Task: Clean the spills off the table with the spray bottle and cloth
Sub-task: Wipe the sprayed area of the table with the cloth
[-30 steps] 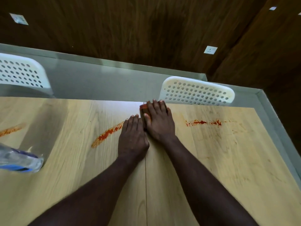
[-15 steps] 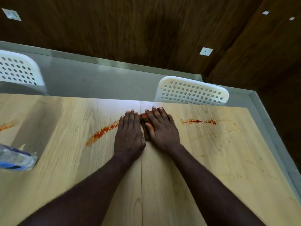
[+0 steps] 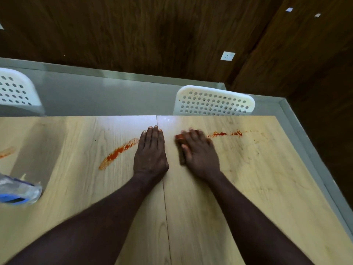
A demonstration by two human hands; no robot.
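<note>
We see left hand (image 3: 150,153) flat on tabletop (image 3: 200,207), fingers together, holding nothing. Right hand (image 3: 199,154) presses cloth (image 3: 179,139) down, grip spread over it, near red spill (image 3: 227,134). Second spill (image 3: 118,152) beside left hand. Spray bottle (image 3: 18,191) lies far left.

Dim room, table (image 3: 248,188) glare, right hand (image 3: 198,152) motion-blurred
</note>
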